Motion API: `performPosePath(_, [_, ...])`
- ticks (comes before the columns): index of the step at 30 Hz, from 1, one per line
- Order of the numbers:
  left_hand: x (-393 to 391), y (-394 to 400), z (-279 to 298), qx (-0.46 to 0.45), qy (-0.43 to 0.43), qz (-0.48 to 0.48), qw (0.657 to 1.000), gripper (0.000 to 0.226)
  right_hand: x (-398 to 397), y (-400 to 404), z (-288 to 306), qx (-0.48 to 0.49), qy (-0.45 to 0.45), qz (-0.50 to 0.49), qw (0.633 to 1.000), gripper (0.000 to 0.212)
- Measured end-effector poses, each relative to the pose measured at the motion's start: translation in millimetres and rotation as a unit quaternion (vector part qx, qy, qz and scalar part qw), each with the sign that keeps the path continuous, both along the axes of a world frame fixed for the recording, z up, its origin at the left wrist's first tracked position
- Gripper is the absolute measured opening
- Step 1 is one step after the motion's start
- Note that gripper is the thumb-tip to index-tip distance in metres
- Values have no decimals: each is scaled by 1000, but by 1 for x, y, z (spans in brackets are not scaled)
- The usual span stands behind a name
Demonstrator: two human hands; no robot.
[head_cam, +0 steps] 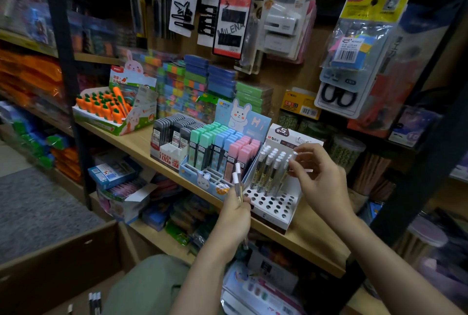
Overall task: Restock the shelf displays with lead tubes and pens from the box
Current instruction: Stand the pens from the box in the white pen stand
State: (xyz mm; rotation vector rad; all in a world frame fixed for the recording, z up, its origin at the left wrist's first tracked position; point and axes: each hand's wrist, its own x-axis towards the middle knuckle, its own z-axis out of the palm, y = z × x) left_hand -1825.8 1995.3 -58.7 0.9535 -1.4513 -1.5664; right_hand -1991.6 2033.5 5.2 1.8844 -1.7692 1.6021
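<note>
From the head camera, the left hand grips two spare pens in a closed fist, white caps up, just in front of the pen display. The right hand is above and to the right of it, its fingertips pinching the white cap of one pen that stands at the right end of the front filled row; the other fingers are loosely spread.

The pinched pen has its long axis nearly upright, tilted a little with the cap toward the back card of the display and the tip down into the perforated tray. The two pens in the left hand also point up, leaning slightly right.

The risk, as I judge it: the holes are small and close together, so a tip that comes in at an angle can miss its hole and slide over the tray. The right wrist is also very near the standing pens (they only lean in their holes), and a sideways touch could knock over a row. The left fist holds its pens low on the barrel, so they can slip down toward the cardboard box below.
</note>
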Motion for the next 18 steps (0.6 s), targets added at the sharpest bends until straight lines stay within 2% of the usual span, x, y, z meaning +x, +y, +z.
performPosePath(3, [-1,-2,0,20,37,19,999,29,0,1,-2,2,0,2,1000,28])
performPosePath(6, [1,0,4,30,72,28,997,31,-3,1,-1,5,-8,11,1000,27])
performPosePath(10, [-2,-2,2,37,76,37,996,29,-4,-2,1,13,-12,1,1000,25])
performPosePath(18, [0,-1,3,55,55,46,996,28,6,-5,2,13,39,-16,999,22])
